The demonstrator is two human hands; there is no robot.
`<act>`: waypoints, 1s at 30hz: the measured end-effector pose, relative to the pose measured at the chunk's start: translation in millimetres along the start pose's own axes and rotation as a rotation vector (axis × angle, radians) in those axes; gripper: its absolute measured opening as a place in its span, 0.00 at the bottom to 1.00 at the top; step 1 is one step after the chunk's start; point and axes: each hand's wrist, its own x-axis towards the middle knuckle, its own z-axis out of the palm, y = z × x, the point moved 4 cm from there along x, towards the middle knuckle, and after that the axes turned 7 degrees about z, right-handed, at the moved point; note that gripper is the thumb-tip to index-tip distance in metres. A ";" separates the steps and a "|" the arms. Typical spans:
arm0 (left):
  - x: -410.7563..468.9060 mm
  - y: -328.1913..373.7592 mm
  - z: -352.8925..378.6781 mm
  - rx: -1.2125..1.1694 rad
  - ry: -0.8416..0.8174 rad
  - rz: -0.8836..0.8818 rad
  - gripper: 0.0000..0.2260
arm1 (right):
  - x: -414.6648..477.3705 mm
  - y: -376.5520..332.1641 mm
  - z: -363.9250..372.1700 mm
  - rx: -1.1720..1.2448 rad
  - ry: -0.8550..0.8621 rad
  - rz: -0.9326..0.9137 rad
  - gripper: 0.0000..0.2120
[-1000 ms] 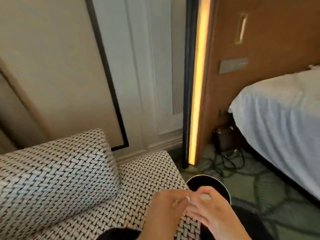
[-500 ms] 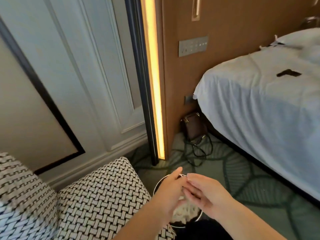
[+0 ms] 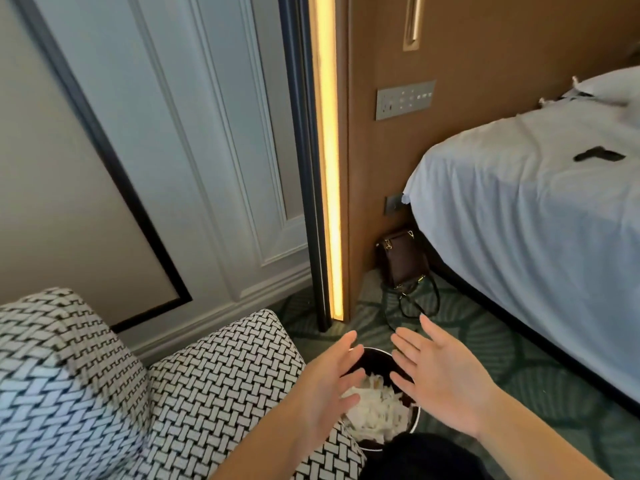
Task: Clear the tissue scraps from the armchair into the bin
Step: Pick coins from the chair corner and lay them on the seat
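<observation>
Both hands hang over the bin (image 3: 414,429), palms facing each other with the fingers spread and nothing between them. The left hand (image 3: 325,386) is above the bin's left rim, next to the armchair (image 3: 214,382); the right hand (image 3: 440,382) is above its right side. The bin stands on the carpet just beside the armchair's right front corner, and a heap of white tissue scraps (image 3: 374,410) lies inside it.

The heap looks loose and sits fairly high, so a quick sweep of either hand, or the draught from it, could lift light scraps back over the rim and onto the carpet. A knock from the dark knee at the near edge could tip or shift the bin, which touches the chair. Small bits may also cling to the palms and fall elsewhere once the hands pull away.

The visible seat and arm show no scraps, but the woven black-and-white pattern could hide white pieces, and the chair's near part is out of view, so calling the job done may be premature.
</observation>
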 end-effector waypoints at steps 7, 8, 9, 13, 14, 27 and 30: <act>-55.5 29.0 -17.3 -0.004 0.030 0.117 0.19 | -62.8 -26.8 45.9 0.283 -0.337 0.092 0.26; -64.4 31.9 -21.9 -0.007 0.044 0.128 0.18 | -70.2 -29.6 52.5 0.273 -0.345 0.085 0.26; -81.9 36.0 -30.0 -0.009 0.072 0.158 0.18 | -84.9 -30.8 63.1 0.255 -0.348 0.058 0.26; -138.6 40.2 -65.7 0.029 0.161 0.282 0.16 | -132.9 -26.6 110.2 0.174 -0.462 0.004 0.24; -149.8 40.7 -75.8 0.031 0.186 0.303 0.16 | -141.9 -24.1 121.3 0.156 -0.488 0.007 0.23; -352.8 -36.3 -206.6 0.135 0.667 0.416 0.13 | -242.1 67.7 269.2 -0.111 -0.793 0.096 0.18; -402.8 -74.8 -225.6 0.167 0.825 0.390 0.14 | -264.5 101.1 301.4 -0.139 -0.880 0.151 0.18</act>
